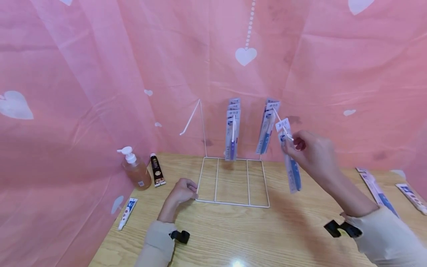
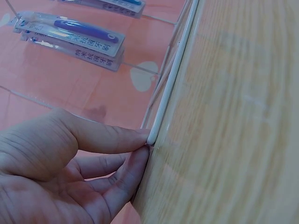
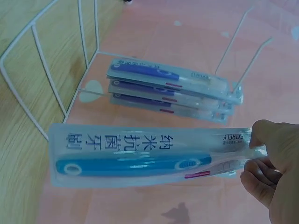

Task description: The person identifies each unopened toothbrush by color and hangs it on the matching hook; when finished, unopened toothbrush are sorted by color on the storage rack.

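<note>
My right hand [image 1: 315, 154] pinches a packaged blue toothbrush [image 1: 295, 176] near its upper end. In the head view the pack's header overlaps the outer end of the right hook, whose white tip shows in front. Behind it on that hook hang other blue toothbrush packs [image 1: 265, 135]. With thumb and fingers, my left hand [image 1: 181, 191] pinches the front left corner of a white wire rack [image 1: 233, 203] on the table. The right wrist view shows the held toothbrush pack [image 3: 135, 165] lengthwise, its upper end between thumb and fingers.
Purple toothbrush packs [image 1: 232, 148] hang on the middle hook; the left hook [image 1: 190, 118] is bare. A pump bottle [image 1: 136, 172], a black tube [image 1: 157, 170] and a white tube [image 1: 128, 214] lie or stand left. Further right are a toothbrush pack [image 1: 375, 187] and another tube [image 1: 411, 198].
</note>
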Demonstrator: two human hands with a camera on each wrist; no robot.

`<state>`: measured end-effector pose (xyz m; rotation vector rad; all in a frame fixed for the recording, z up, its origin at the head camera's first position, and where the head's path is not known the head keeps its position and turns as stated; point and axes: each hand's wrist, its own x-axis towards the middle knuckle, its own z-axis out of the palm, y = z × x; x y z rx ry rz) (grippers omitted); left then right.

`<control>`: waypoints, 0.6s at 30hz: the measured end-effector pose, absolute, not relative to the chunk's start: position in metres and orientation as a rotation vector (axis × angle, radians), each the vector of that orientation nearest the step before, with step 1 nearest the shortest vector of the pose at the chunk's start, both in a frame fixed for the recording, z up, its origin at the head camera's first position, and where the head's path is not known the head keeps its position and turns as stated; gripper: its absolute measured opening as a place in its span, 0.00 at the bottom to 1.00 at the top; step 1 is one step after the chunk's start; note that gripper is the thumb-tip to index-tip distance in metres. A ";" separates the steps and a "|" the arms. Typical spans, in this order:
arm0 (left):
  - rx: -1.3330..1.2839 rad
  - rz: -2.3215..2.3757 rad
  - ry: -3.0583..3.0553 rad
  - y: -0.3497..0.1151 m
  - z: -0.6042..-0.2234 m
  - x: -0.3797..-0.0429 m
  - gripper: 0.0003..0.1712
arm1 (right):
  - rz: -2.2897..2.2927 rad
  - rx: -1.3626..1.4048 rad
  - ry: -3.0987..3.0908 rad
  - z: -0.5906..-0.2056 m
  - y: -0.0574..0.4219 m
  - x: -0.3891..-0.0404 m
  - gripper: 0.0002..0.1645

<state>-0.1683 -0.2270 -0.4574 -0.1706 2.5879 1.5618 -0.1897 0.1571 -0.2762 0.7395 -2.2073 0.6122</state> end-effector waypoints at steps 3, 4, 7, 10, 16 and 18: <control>-0.181 1.560 2.591 -0.227 -0.457 -0.168 0.17 | 0.686 0.702 -2.229 -0.278 0.151 -0.203 0.07; -0.178 1.560 2.590 -0.227 -0.456 -0.168 0.17 | 0.700 0.694 -2.224 -0.278 0.150 -0.207 0.07; -0.172 1.565 2.572 -0.226 -0.456 -0.168 0.17 | 0.749 0.659 -2.213 -0.280 0.145 -0.220 0.06; -0.161 1.565 2.559 -0.225 -0.456 -0.168 0.17 | 0.773 0.626 -2.212 -0.282 0.143 -0.232 0.07; -0.182 1.548 2.564 -0.226 -0.456 -0.169 0.17 | 0.834 0.549 -2.244 -0.282 0.133 -0.254 0.11; -0.187 1.550 2.560 -0.227 -0.457 -0.168 0.17 | 0.845 0.520 -2.248 -0.283 0.129 -0.261 0.12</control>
